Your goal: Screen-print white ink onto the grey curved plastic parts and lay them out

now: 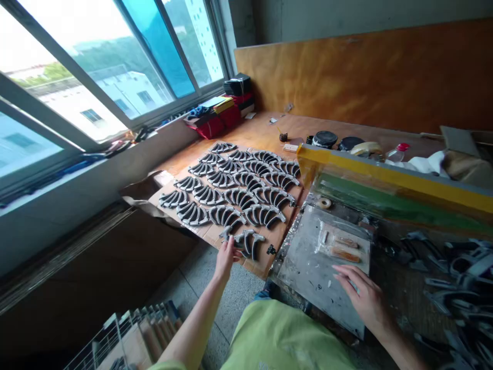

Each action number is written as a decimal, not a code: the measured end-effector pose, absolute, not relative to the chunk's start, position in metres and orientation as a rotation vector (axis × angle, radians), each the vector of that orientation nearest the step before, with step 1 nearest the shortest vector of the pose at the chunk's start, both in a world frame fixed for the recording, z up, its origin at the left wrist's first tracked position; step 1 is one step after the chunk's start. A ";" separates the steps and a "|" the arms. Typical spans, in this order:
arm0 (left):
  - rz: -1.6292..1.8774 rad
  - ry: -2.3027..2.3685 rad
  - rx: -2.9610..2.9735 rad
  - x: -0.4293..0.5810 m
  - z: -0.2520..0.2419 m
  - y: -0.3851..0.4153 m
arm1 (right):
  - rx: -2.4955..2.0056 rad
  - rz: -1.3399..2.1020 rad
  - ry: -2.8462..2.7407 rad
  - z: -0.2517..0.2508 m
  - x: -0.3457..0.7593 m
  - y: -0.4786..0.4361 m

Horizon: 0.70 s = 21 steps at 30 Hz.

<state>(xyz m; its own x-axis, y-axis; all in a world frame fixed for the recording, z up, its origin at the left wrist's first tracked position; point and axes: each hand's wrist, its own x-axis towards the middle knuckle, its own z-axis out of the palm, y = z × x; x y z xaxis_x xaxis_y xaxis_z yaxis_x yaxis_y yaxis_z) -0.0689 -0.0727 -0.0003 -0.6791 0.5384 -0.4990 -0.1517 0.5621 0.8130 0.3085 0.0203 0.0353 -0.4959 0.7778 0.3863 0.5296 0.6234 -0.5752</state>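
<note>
My left hand is closed at the front edge of a cardboard sheet, its fingertips on a curved grey part. Just right of it lie a few similar curved parts, and behind them several fanned rows of such parts cover the sheet. My right hand hovers over a grey board, fingers apart and holding nothing. Close to its fingertips, a clear plastic sheet on the board carries brownish blocks.
Loose dark grey parts are heaped at right. A tape roll sits on the board's far edge; a yellow-edged frame lies beyond. Black-lidded tubs stand behind. At lower left is a wire rack. Windows line the left.
</note>
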 end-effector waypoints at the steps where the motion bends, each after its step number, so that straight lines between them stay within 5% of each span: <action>1: 1.116 2.109 0.248 -0.087 -0.010 -0.085 | -1.033 0.556 -2.227 0.030 0.314 0.017; 10: 0.710 2.252 0.243 -0.123 -0.058 -0.106 | -0.998 0.827 -2.282 0.022 0.300 -0.009; 21: 0.485 2.293 0.495 -0.148 -0.057 -0.089 | -1.024 1.088 -2.330 0.033 0.246 -0.017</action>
